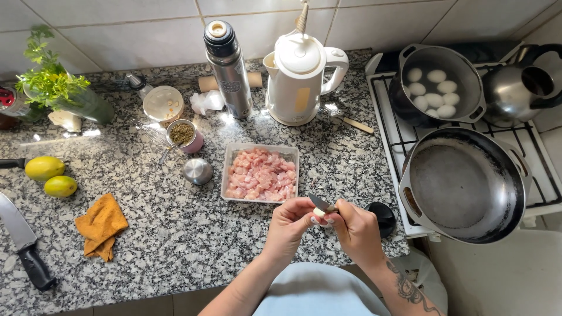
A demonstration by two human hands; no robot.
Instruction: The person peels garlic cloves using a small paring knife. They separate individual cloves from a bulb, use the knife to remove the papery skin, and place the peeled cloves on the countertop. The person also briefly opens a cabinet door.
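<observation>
While eggs (pixel 433 90) sit in a pot (pixel 477 82) on the far stove, a person's two hands meet at the near counter edge. The left hand (pixel 291 221) pinches a small pale clove (pixel 319 213), probably garlic; the right hand (pixel 357 229) is closed around a short knife (pixel 321 203), its blade set against it. Just beyond, a tray (pixel 231 175) of diced raw meat stands ready. The large pan (pixel 462 184) at right is bare, so cooking appears yet to start and peeling looks unfinished.
</observation>
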